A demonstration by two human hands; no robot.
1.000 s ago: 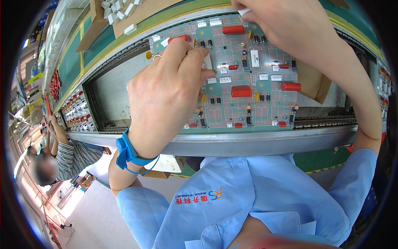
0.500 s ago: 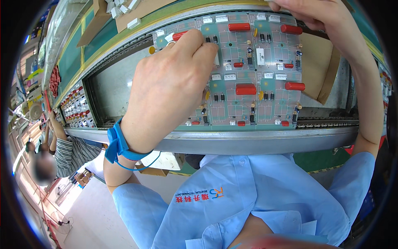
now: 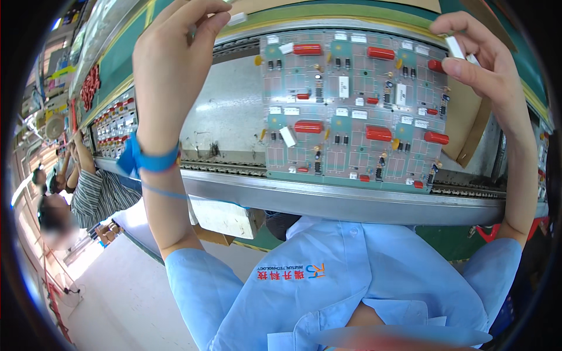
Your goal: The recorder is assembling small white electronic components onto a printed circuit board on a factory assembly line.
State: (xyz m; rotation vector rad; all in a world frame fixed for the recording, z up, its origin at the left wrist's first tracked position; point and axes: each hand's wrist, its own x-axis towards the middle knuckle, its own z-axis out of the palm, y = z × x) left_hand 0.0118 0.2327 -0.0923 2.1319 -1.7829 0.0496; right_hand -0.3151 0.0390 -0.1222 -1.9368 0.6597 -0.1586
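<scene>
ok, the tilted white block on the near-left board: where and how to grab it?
Likely best: pinch the white block by its two long sides at mid-length, from above and the near side, angled to its slant. It is a straight-sided bar lying askew; the red capacitor crowds its far right, while the board looks more open nearer you.

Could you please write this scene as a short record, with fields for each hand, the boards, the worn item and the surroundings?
Left hand: at the far side, beside a white part; contact unclear
Right hand: holds a white block between thumb and fingers
Centre: circuit board panel on the conveyor, with red components
Tilted piece: oblong white component, panel's near-left
Worn: blue strap, left wrist
Surroundings: person in striped clothing, far left
</scene>
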